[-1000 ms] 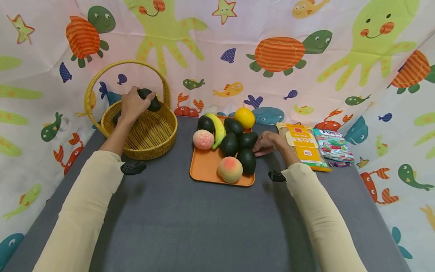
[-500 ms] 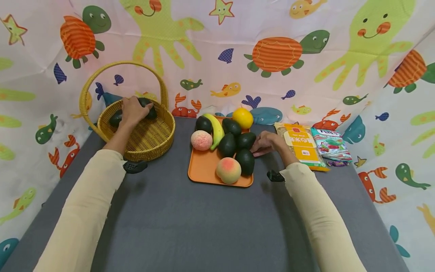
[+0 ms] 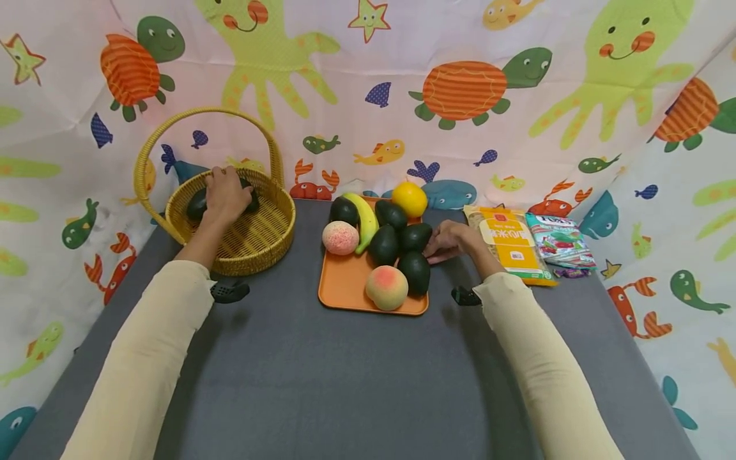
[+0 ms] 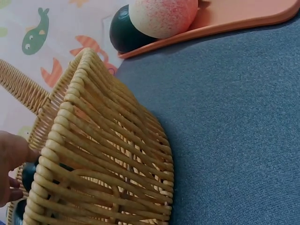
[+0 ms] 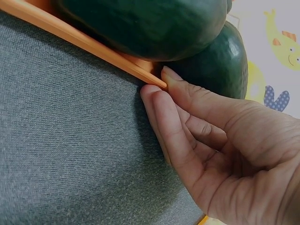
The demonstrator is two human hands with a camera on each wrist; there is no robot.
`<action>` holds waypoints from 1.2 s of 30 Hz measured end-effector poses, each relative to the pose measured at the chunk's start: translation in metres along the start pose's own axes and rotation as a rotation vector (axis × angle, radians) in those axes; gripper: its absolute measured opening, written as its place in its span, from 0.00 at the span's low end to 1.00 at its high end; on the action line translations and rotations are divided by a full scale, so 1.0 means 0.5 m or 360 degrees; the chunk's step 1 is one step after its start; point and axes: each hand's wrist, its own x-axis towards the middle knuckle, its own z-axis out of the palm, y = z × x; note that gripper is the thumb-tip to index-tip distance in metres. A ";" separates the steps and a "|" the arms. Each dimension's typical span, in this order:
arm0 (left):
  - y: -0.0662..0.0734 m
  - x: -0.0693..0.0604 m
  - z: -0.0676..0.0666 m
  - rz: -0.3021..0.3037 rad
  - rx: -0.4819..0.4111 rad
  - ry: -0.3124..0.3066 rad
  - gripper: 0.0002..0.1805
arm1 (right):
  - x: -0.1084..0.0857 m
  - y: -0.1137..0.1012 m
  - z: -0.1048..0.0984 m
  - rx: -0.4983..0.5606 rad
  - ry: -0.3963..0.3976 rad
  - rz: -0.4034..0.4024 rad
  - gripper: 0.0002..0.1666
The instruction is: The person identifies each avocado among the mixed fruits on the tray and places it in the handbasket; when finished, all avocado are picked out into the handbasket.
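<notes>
My left hand [image 3: 226, 197] is inside the yellow wicker basket [image 3: 253, 263], fingers round a dark green avocado [image 3: 253, 202] low in it; the hand covers much of the fruit. Another avocado [image 3: 197, 204] lies to its left. In the left wrist view, the basket wall [image 4: 103, 140] hides part of the avocado [image 4: 29, 175] by my left hand [image 4: 10, 164]. My right hand [image 5: 211, 140] pinches the rim of the orange tray [image 5: 93, 49] between thumb and fingers, close beside avocados [image 5: 154, 28]. The tray [image 3: 347, 281] also holds a banana [image 3: 366, 220] and peaches [image 3: 387, 288].
A yellow-orange round fruit [image 3: 409, 199] sits at the tray's back edge. Right of the tray lie a yellow food packet [image 3: 512, 246], a green and white packet [image 3: 560, 241] and a small purple wrapper [image 3: 572, 273]. A printed cloth hangs behind the grey table [image 3: 345, 383].
My left hand has lowered the avocado from near the basket's rear rim down into the basket. My right hand stays at the tray's edge. The head view has shifted slightly.
</notes>
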 end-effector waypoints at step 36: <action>0.327 -0.180 0.043 0.0956 -0.0149 0.0146 0.25 | -0.010 -0.008 -0.002 -0.0045 -0.0003 0.0097 0.05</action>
